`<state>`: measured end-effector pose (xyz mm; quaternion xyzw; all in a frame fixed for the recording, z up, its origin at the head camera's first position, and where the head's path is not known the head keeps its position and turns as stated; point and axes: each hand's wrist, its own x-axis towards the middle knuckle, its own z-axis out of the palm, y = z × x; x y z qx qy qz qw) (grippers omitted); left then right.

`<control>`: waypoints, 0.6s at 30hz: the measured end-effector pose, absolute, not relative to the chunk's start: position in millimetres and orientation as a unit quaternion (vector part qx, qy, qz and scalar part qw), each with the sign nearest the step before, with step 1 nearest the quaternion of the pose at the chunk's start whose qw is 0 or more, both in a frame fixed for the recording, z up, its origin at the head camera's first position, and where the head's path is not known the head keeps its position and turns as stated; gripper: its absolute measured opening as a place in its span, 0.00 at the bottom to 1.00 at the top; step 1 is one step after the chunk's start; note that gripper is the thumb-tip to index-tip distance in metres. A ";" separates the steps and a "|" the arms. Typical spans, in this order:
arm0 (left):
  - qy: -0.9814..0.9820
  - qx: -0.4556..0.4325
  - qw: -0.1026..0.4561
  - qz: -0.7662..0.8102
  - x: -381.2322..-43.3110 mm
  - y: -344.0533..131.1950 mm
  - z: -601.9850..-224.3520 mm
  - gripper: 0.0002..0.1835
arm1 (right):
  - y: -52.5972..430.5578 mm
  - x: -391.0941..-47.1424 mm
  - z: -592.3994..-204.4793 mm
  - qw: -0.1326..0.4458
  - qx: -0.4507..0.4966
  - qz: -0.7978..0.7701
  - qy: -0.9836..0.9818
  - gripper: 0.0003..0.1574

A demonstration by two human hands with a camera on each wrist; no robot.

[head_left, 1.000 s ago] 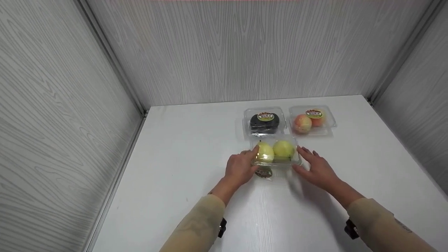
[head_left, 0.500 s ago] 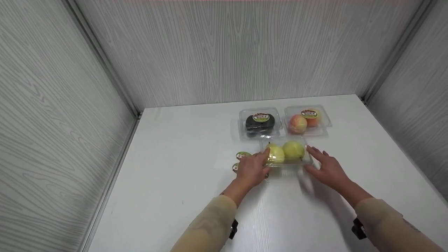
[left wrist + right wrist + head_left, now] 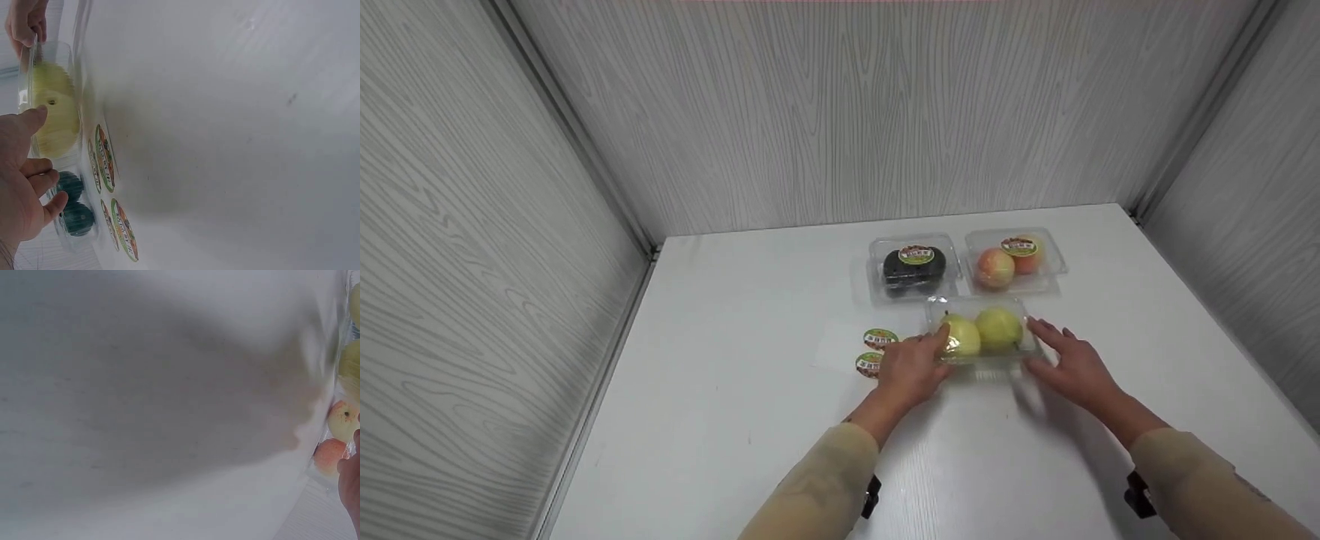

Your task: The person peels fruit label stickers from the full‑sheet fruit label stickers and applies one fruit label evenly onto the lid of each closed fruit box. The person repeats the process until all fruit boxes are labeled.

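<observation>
A clear plastic fruit box [image 3: 990,303] with two yellow-green pears [image 3: 999,328] is between my hands. My left hand [image 3: 913,367] grips its left end, one finger over the side by a pear and the thumb at the near corner. My right hand [image 3: 1076,367] holds the right end, fingers along the side and thumb near the front edge. In the left wrist view, the left hand [image 3: 19,174] touches the box wall, its other fingers loosely bent. Only part of the right hand [image 3: 350,484] shows in the right wrist view.
Behind stand a labelled box with dark fruit [image 3: 915,270] and another with peaches [image 3: 996,268]. Oval stickers [image 3: 880,339] lie on a backing sheet left of the pears, partly behind my left hand. Pale wood-grain walls [image 3: 840,112] enclose the white table [image 3: 720,315].
Both hands have moved right with the pear box, relative to the boxes behind. More oval stickers now show on the left. The head view has shifted slightly.
</observation>
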<state>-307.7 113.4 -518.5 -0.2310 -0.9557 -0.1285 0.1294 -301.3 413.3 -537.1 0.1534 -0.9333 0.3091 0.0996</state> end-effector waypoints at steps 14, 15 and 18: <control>-0.961 -0.221 0.088 -0.137 -308.8 109.6 -525.7 0.34 | 408.8 -300.0 -542.3 0.045 0.124 0.299 -0.945 0.43; -0.962 -0.221 0.086 -0.136 -309.0 107.9 -525.5 0.34 | 407.5 -300.1 -542.6 0.043 0.123 0.299 -0.946 0.43; -0.963 -0.220 0.077 -0.136 -309.9 102.7 -524.8 0.34 | 403.2 -300.8 -543.4 0.039 0.123 0.299 -0.945 0.43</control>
